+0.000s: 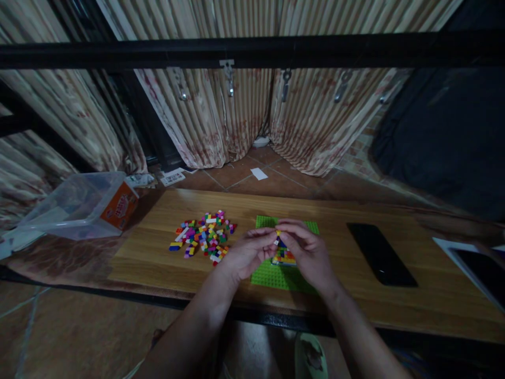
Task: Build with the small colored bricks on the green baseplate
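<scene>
Two bare hands are brought together over the green baseplate (266,278), the left hand (250,252) from one side and the right hand (310,250) from the other. A small yellow brick (278,232) is pinched at the point where their fingertips meet; the fingers of both are closed in on it, presumably because a piece so small can be steadied only by the tips. Whether the white bit (276,242) just below is joined to it cannot be told. How the pressure is shared between the hands is likewise not shown.

Beneath the hands, a low block of coloured bricks (284,258) is seen on the baseplate, partly hidden by the fingers. The brick is held above this block, a position judged convenient for close work over the plate. Loose bricks (205,234) are spread on the wooden tabletop (153,263) to the left of the plate, near the left hand; by this spread, colours and shapes are likely kept visible and within reach. A clear plastic tub (74,210) with an orange label is placed farther left, apart from the loose bricks. To the right, a black flat device (381,255) is laid well apart from the baseplate, so the working area is left unobstructed.
</scene>
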{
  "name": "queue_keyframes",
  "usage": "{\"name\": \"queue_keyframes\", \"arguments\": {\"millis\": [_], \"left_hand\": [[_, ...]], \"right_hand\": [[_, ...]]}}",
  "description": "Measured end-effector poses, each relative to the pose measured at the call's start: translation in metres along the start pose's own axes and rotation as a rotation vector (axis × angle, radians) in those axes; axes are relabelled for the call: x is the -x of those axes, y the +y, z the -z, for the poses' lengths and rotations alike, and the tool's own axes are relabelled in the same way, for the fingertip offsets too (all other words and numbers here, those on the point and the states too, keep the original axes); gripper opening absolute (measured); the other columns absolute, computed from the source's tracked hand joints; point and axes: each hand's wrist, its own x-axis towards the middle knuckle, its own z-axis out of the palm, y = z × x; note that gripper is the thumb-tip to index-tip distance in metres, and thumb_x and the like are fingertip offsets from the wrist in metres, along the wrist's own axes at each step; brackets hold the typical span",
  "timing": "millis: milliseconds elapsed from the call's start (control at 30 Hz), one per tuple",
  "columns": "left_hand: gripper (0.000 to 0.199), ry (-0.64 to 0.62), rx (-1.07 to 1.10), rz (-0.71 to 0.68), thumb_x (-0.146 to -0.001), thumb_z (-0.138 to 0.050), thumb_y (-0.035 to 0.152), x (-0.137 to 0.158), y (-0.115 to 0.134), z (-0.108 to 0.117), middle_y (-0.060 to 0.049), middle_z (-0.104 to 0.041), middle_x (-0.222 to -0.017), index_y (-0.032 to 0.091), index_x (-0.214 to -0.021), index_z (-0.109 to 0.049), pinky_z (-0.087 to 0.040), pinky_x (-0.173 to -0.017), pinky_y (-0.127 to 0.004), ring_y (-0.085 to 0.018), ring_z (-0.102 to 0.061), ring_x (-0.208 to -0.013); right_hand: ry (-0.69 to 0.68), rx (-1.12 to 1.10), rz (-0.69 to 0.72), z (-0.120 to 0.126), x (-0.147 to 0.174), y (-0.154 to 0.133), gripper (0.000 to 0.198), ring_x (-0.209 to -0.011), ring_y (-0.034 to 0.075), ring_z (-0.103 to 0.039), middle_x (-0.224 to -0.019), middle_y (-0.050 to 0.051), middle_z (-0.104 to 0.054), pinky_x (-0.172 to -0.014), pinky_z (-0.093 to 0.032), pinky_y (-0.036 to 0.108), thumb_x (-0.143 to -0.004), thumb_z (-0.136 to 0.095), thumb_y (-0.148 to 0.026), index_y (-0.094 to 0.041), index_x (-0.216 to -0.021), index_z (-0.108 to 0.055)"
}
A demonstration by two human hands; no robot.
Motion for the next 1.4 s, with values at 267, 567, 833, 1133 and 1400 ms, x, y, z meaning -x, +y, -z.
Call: {"name": "queue_keyframes", "arguments": {"millis": [267,567,833,1133,1400], "left_hand": [[0.028,0.084,-0.052,-0.033,-0.062,-0.083,0.021,-0.004,0.003,0.004,-0.001,-0.065,-0.075,0.011,-0.085,-0.072,-0.044,-0.061,-0.017,-0.004,-0.053,-0.060],[0.017,0.225,-0.174,-0.096,-0.064,-0.079,0.021,-0.006,0.005,0.013,-0.001,-0.063,-0.074,0.012,-0.077,-0.071,-0.041,-0.058,-0.017,-0.004,-0.051,-0.061],[0.019,0.082,-0.686,-0.096,-0.074,-0.068,0.025,-0.003,-0.002,0.008,0.002,-0.062,-0.066,0.015,-0.089,-0.074,-0.037,-0.060,-0.022,-0.008,-0.047,-0.058],[0.031,-0.020,-0.928,-0.119,-0.078,-0.061,0.022,-0.003,-0.001,0.010,-0.004,-0.072,-0.093,0.016,-0.108,-0.071,-0.046,-0.074,-0.025,-0.014,-0.060,-0.078],[0.038,-0.108,-1.170,-0.208,-0.081,-0.054,0.020,-0.010,-0.005,0.014,-0.003,-0.073,-0.094,0.020,-0.117,-0.067,-0.047,-0.071,-0.025,-0.015,-0.062,-0.076]], "right_hand": [[0.164,-0.009,-0.069,0.021,-0.007,0.002,0.016,-0.092,0.019,-0.064,-0.096,0.005,-0.070,-0.085,-0.049,0.035,-0.082,-0.061,-0.033,-0.022,-0.087,-0.071],[0.047,0.173,-0.158,0.043,-0.004,0.013,0.022,-0.082,0.020,-0.064,-0.089,0.005,-0.072,-0.077,-0.049,0.035,-0.082,-0.059,-0.038,-0.020,-0.088,-0.070],[-0.177,0.540,0.003,0.035,-0.003,0.008,0.014,-0.090,0.021,-0.059,-0.092,0.005,-0.063,-0.082,-0.046,0.037,-0.085,-0.056,-0.027,-0.024,-0.084,-0.070],[-0.103,0.659,0.030,0.025,-0.001,0.012,0.013,-0.087,0.022,-0.058,-0.087,0.005,-0.062,-0.080,-0.046,0.038,-0.081,-0.056,-0.021,-0.023,-0.081,-0.069],[0.007,0.570,-0.041,0.023,-0.001,0.015,0.008,-0.084,0.021,-0.060,-0.087,0.005,-0.063,-0.081,-0.047,0.038,-0.076,-0.062,-0.025,-0.023,-0.075,-0.070]]}}
